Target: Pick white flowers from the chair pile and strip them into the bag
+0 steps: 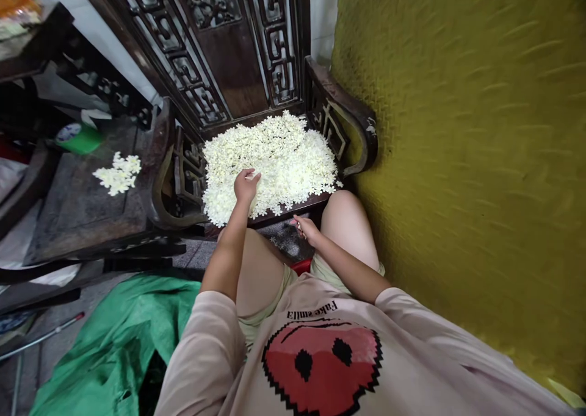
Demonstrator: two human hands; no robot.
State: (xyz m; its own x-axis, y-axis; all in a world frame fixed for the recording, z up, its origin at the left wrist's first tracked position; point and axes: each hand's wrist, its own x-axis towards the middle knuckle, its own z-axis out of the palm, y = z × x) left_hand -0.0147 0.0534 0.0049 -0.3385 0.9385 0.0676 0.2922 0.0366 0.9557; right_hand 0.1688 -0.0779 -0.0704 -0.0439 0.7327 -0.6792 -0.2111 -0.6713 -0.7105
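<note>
Head view: white blossoms [293, 166] are spread across the armchair seat [303, 207], directly beneath the left hand [246, 187], its grip parted. The right hand [307, 229] is positioned off the front edge, fingers pressed together; contents indiscernible.

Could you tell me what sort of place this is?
Possibly a home or small workshop: carved wooden chair heaped with white flowers, green sheet on the floor.
</note>
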